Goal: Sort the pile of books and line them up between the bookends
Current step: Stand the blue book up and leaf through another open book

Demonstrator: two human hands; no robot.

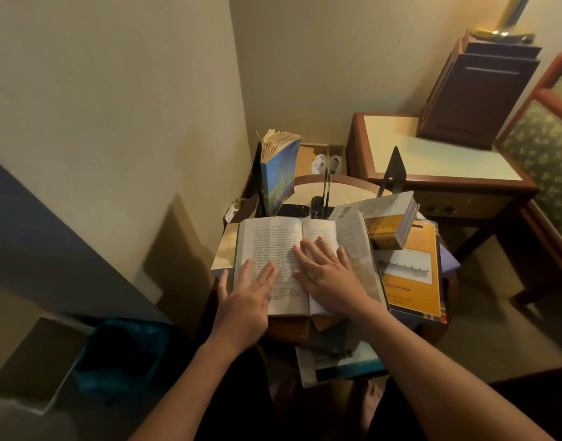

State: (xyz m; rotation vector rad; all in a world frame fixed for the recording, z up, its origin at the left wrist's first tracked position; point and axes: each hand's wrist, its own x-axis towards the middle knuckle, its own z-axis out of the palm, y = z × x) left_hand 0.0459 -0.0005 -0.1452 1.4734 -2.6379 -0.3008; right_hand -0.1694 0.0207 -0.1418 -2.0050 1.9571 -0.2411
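Fingers straight and spread, holding nothing: left hand and right hand press flat on the open book. Best closed along the spine before lifting, since loose pages crease. One blue book stands against the left bookend; a second bookend stands well apart. Pile: at least three more books, the rest hidden.

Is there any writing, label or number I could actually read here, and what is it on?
Nothing here can be quoted.
Open book: printed lines on both pages, too small to read.
White book: a barcode, its digits blurred.
Orange book: dark lines of print, blurred.
Blue book: faint marks on the cover, unreadable.
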